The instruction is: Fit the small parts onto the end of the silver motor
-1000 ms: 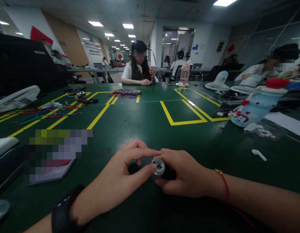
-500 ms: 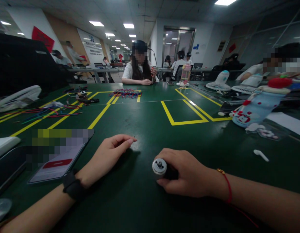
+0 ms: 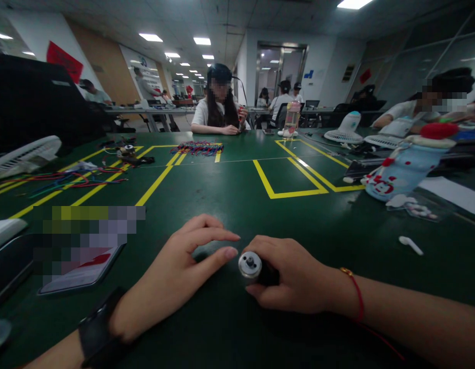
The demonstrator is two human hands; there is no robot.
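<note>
Low and left of centre, your left hand (image 3: 176, 287) is hovering with fingers spread, holding nothing, its thumb just beside the small motor (image 3: 250, 265). At lower centre, your right hand (image 3: 295, 281) is gripping its dark body, probably steadying it for a careful fingertip reach onto the silver end.

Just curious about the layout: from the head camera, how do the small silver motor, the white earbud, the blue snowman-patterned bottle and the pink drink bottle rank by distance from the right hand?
1. Small silver motor: held in the right hand.
2. White earbud: to its right.
3. Blue snowman-patterned bottle: lying farther right.
4. Pink drink bottle: upright at the table's far side.
</note>
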